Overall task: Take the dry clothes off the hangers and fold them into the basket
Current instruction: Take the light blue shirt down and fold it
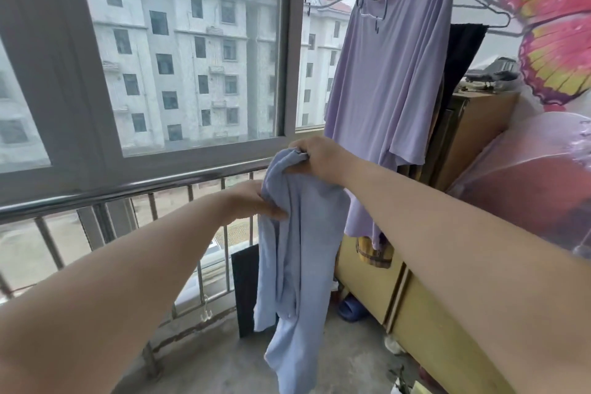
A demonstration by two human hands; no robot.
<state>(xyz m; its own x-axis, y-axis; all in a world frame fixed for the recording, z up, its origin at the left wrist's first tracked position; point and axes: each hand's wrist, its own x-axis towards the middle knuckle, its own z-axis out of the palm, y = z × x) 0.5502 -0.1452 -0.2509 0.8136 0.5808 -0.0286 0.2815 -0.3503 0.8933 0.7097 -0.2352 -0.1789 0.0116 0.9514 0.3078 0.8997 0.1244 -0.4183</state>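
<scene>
Left hand [256, 201] and right hand [316, 157] pinch a blue garment [294, 265] in curled fingers; folding likely comes next, basket unseen.

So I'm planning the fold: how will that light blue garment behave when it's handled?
Probably floppy: the light blue garment hangs limp in long folds from the right hand gripping its bunched top. Likely light: that one grip seems to carry most of it. It seems to bunch where the left hand holds its edge, so expect smoothing.
</scene>
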